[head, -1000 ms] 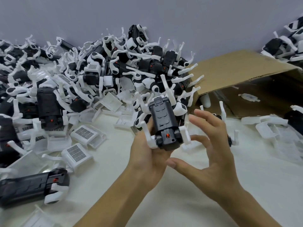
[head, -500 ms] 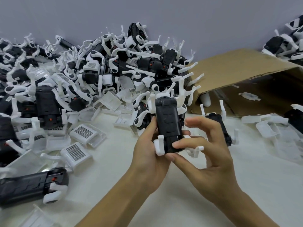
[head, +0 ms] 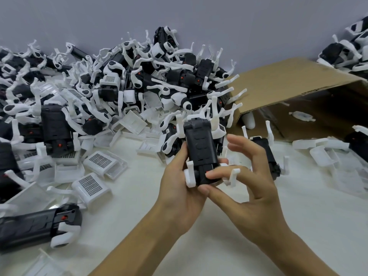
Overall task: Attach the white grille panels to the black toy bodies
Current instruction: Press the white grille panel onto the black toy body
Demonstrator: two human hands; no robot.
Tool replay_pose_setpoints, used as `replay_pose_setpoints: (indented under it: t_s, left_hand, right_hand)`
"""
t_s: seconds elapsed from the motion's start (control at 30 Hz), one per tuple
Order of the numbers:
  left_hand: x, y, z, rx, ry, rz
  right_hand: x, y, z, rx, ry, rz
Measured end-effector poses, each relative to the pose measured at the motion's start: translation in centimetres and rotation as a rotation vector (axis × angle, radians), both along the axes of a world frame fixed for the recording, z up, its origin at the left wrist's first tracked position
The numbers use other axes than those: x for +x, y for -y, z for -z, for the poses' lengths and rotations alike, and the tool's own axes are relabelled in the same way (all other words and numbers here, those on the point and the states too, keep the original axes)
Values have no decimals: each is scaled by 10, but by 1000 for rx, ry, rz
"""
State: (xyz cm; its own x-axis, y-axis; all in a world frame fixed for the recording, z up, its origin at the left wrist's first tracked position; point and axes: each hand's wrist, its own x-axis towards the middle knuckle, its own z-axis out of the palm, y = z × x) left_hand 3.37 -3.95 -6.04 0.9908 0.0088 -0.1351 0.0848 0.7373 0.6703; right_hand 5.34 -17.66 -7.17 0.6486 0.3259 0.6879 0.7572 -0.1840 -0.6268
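The left hand (head: 180, 188) is wrapped round a black toy body (head: 201, 152), held up above the white table (head: 239, 226), while the right hand (head: 247, 188) pinches its near end between thumb and forefinger, the other fingers spread loose. The body's long axis runs away from the person, its white-legged far end pointing toward the heap of toys (head: 139, 84). Loose white grille panels (head: 90, 185) lie to the left, a cardboard box (head: 288, 84) on its side to the right.

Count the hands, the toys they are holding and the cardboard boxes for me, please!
Hands: 2, the left hand and the right hand
Black toy body held by both hands: 1
Cardboard box: 1
Total: 4
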Motion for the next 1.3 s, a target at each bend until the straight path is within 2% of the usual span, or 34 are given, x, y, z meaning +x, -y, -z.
replay_pose_setpoints:
  t_s: [0.5,0.8,0.87,1.0,1.1,1.17,1.3]
  left_hand:
    - [-1,-1,0,-14,-3,20]
    - [0,-2,-1,-33,2,-38]
    - [-1,-2,-3,39,5,-69]
    - [-1,-5,-9,237,32,-159]
    - [-1,-6,-11,293,111,-191]
    - [-1,-8,-9,445,166,-254]
    - [3,-23,-10,762,251,-299]
  right_hand:
    - [-3,0,0,-7,-40,-62]
    - [-6,-1,-3,-43,-46,66]
    - [-4,1,-3,-32,-116,23]
    - [-2,4,-10,78,-474,-119]
    - [-2,3,-14,184,-695,-261]
    - [-3,3,-14,206,-741,-288]
    - [1,4,-13,145,-699,-181]
